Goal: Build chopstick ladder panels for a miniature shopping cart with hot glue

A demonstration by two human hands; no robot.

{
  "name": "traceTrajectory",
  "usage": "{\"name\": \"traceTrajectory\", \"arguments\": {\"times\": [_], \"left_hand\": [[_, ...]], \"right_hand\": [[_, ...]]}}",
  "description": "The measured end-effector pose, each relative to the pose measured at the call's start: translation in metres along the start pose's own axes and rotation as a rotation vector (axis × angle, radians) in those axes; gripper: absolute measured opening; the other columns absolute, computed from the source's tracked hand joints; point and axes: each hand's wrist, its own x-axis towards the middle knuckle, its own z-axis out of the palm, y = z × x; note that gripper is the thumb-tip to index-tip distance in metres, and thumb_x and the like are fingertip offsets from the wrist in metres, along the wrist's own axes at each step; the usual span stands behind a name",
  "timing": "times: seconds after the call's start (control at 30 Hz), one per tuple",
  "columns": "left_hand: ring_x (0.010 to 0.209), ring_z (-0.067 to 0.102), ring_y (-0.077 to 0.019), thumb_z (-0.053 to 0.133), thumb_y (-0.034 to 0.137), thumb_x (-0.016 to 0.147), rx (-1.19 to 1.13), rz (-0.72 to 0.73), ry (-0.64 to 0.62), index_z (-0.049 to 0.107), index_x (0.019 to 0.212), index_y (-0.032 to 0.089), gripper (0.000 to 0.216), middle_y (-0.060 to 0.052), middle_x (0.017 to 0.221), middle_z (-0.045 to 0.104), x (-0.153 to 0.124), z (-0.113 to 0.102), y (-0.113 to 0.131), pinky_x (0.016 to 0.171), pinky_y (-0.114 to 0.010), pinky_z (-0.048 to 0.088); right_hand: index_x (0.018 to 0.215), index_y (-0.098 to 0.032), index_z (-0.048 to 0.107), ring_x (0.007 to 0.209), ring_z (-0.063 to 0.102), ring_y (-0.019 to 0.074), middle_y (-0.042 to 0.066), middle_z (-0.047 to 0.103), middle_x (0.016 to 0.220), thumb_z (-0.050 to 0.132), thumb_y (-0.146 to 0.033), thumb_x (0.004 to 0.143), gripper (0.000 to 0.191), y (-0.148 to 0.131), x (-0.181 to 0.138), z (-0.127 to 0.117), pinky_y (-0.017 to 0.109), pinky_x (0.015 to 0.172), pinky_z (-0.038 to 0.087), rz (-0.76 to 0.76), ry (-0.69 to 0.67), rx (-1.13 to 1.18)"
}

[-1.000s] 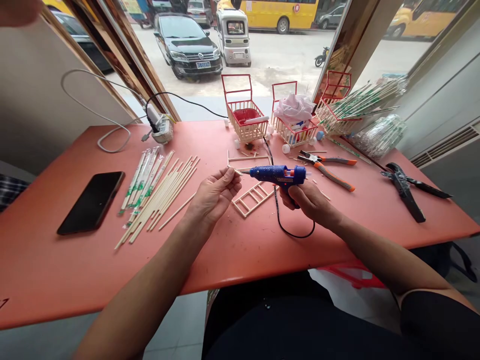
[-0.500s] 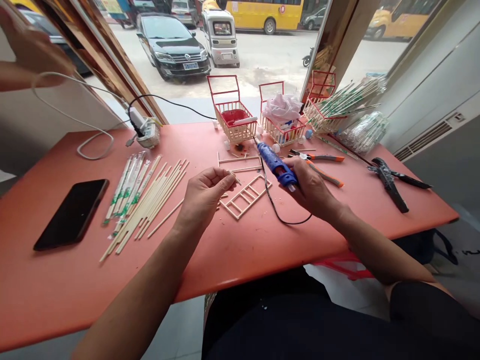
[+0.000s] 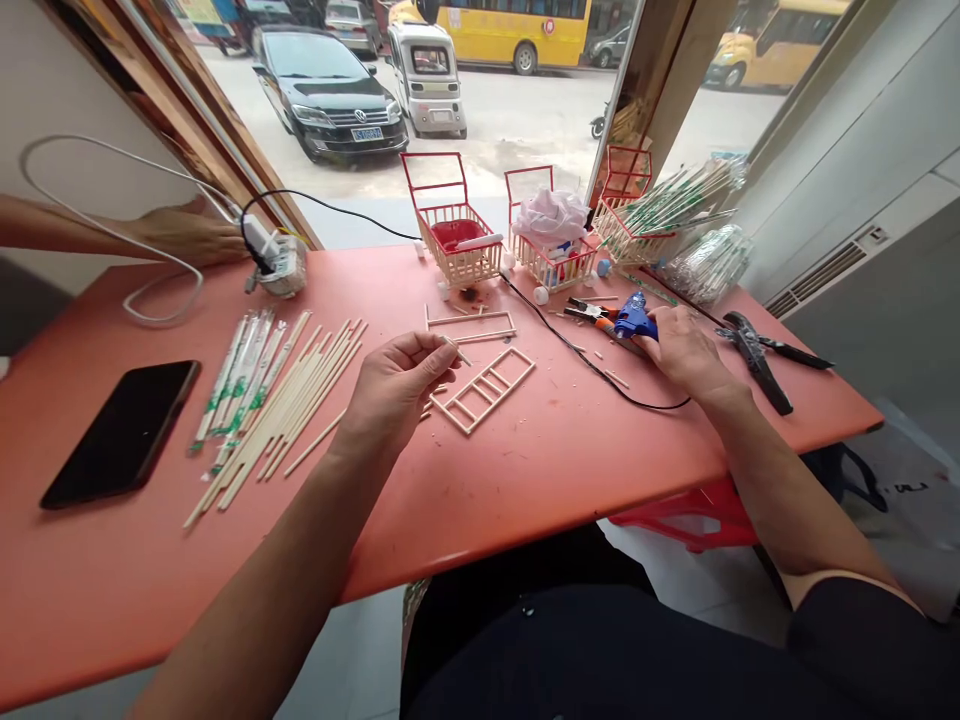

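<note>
head view, left fingers (image 3: 418, 345) pinching short stick (image 3: 458, 352), right fingers (image 3: 670, 325) grasping glue gun (image 3: 634, 318), pliers (image 3: 587, 309) behind partly hidden

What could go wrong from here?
The short stick pinched in the left hand could slip. The blue glue gun in the right hand overlaps the pliers in view, so it might snag or sit unsteadily if lowered there. The black cord crosses the table beside loose stick pieces; a tug might sweep some away.

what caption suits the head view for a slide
Left hand pinching a short stick, right hand on a blue glue gun.
</note>
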Motion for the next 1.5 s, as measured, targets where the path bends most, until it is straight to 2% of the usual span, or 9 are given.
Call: {"name": "traceTrajectory", "arguments": {"times": [0.27, 0.43, 0.6, 0.73, 0.87, 1.0, 1.23, 1.43, 1.5], "left_hand": [[0.065, 0.066, -0.0112, 0.115, 0.035, 0.054, 0.072, -0.073, 0.008, 0.082, 0.074, 0.016, 0.043, -0.003, 0.072, 0.076, 0.0, -0.001, -0.002, 0.067, -0.022, 0.055], [0.069, 0.065, -0.0135, 0.112, 0.031, 0.063, 0.151, -0.009, -0.039, 0.084, 0.072, 0.018, 0.032, -0.005, 0.074, 0.078, -0.003, 0.001, -0.001, 0.069, -0.024, 0.053], [0.069, 0.066, -0.0165, 0.113, 0.037, 0.061, 0.212, -0.021, -0.137, 0.085, 0.071, 0.02, 0.034, -0.005, 0.074, 0.079, -0.009, 0.006, 0.003, 0.07, -0.027, 0.054], [0.071, 0.067, -0.0173, 0.114, 0.045, 0.059, 0.22, 0.007, -0.199, 0.086, 0.07, 0.02, 0.04, -0.005, 0.073, 0.078, -0.01, 0.008, 0.001, 0.073, -0.028, 0.054], [0.073, 0.069, -0.019, 0.114, 0.047, 0.059, 0.227, 0.035, -0.19, 0.085, 0.07, 0.019, 0.041, -0.006, 0.074, 0.079, -0.01, 0.009, -0.002, 0.074, -0.03, 0.055], [0.072, 0.071, -0.0198, 0.116, 0.046, 0.055, 0.202, 0.018, -0.18, 0.084, 0.068, 0.019, 0.044, -0.006, 0.074, 0.078, -0.011, 0.011, -0.001, 0.074, -0.031, 0.057], [0.071, 0.069, -0.0182, 0.118, 0.05, 0.049, 0.111, -0.007, -0.193, 0.081, 0.066, 0.018, 0.053, -0.006, 0.073, 0.077, -0.011, 0.013, -0.001, 0.074, -0.03, 0.057], [0.07, 0.065, -0.0189, 0.096, 0.024, 0.085, 0.545, 0.08, -0.056, 0.085, 0.082, 0.023, 0.011, -0.003, 0.073, 0.077, -0.004, -0.015, 0.018, 0.067, -0.027, 0.045], [0.069, 0.06, -0.019, 0.094, 0.016, 0.085, 0.797, 0.159, 0.04, 0.082, 0.078, 0.025, 0.016, 0.0, 0.07, 0.074, -0.003, -0.03, 0.022, 0.067, -0.027, 0.039]], "right_hand": [[0.148, -0.008, 0.072, 0.14, 0.068, 0.0485, 0.03, 0.074, 0.147, 0.067, -0.041, 0.104, 0.056, 0.013, 0.004, -0.008, 0.063, 0.121, 0.054, -0.141, 0.004, 0.002], [0.125, -0.015, 0.085, 0.121, 0.075, 0.0388, 0.022, 0.082, 0.127, 0.067, -0.043, 0.107, 0.037, -0.042, -0.015, -0.045, 0.055, 0.112, 0.057, -0.341, 0.276, 0.377], [0.098, -0.018, 0.087, 0.088, 0.069, 0.0214, 0.009, 0.083, 0.097, 0.078, -0.055, 0.101, 0.039, -0.132, -0.024, -0.037, 0.035, 0.085, 0.054, -0.612, -0.208, 0.884], [0.094, -0.014, 0.085, 0.081, 0.061, 0.0166, 0.005, 0.077, 0.087, 0.089, -0.063, 0.089, 0.049, -0.163, -0.021, -0.017, 0.03, 0.074, 0.045, -0.629, -0.516, 1.027], [0.09, -0.014, 0.083, 0.072, 0.049, 0.0134, 0.0, 0.065, 0.075, 0.094, -0.073, 0.08, 0.061, -0.164, -0.018, -0.006, 0.029, 0.066, 0.033, -0.531, -0.641, 1.039], [0.086, -0.015, 0.081, 0.075, 0.052, 0.0143, 0.0, 0.065, 0.077, 0.097, -0.078, 0.073, 0.066, -0.163, -0.017, 0.004, 0.029, 0.069, 0.034, -0.476, -0.723, 1.114], [0.081, -0.017, 0.072, 0.075, 0.042, 0.0126, -0.004, 0.054, 0.076, 0.1, -0.067, 0.077, 0.058, -0.171, -0.024, -0.003, 0.029, 0.069, 0.03, -0.538, -0.787, 1.232], [0.086, -0.018, 0.07, 0.081, 0.05, 0.0139, -0.003, 0.061, 0.082, 0.095, -0.06, 0.081, 0.05, -0.151, -0.004, -0.002, 0.03, 0.079, 0.037, -0.459, -0.537, 1.285], [0.088, -0.017, 0.072, 0.083, 0.052, 0.0146, -0.002, 0.065, 0.084, 0.096, -0.059, 0.077, 0.049, -0.139, 0.008, 0.005, 0.03, 0.081, 0.039, -0.361, -0.428, 1.265]]}}
